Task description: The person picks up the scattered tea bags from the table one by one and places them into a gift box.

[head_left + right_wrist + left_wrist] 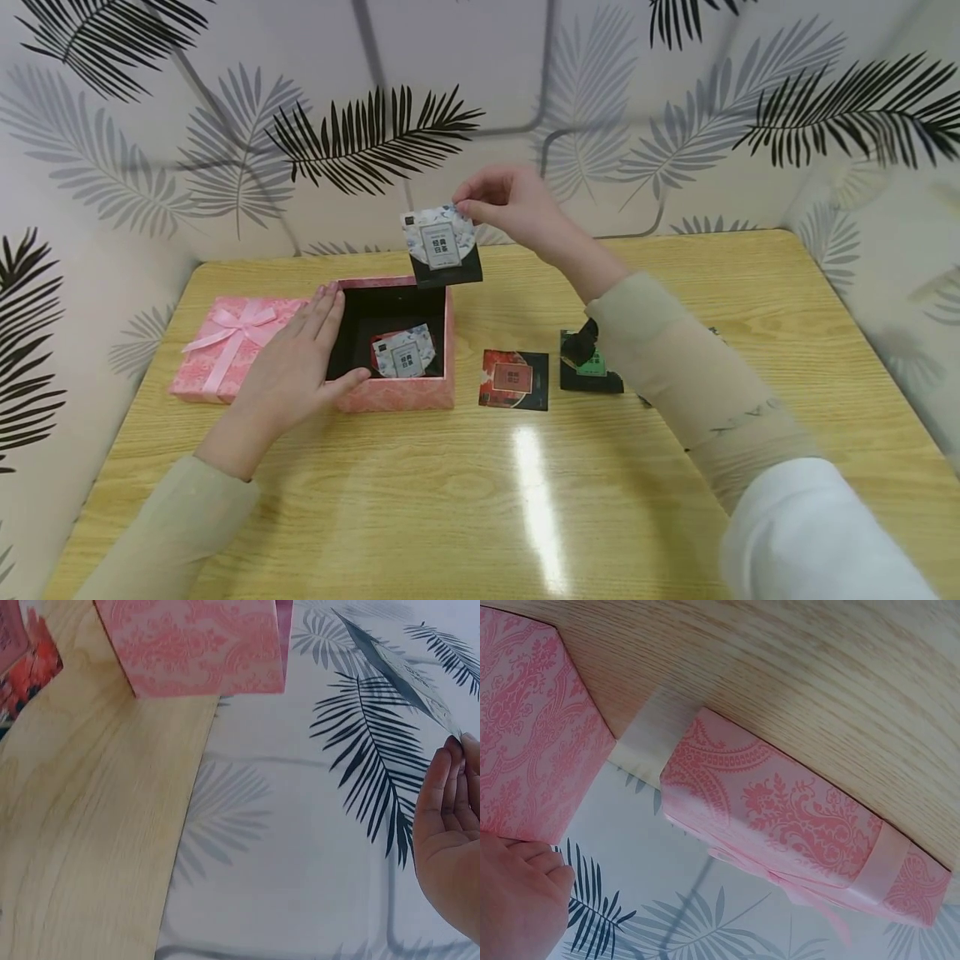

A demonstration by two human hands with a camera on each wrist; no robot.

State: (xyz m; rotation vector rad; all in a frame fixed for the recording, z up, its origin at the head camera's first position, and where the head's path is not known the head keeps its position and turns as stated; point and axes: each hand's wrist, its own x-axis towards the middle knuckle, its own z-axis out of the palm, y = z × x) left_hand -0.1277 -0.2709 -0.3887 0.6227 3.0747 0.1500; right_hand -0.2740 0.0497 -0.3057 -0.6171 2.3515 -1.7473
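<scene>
My right hand (513, 208) pinches the upper right corner of a white and black tea packet (441, 246), which hangs above the back right of an open pink box (397, 394). Seen from the right wrist, the tea packet (405, 679) is thin and tilted, gripped at one end by thumb and fingers. My left hand (292, 367) rests with straight fingers along the left edge of the box. Inside the black interior lies another white tea packet (405, 354), with a bit of red showing beneath it.
Left of the box is its pink lid (225, 333) with a ribbon bow. On the wooden table (420, 500) to the right lie a red and black packet (512, 379) and a green and black packet (592, 379), partly covered by something black at the right sleeve. A leaf-patterned cloth rises behind.
</scene>
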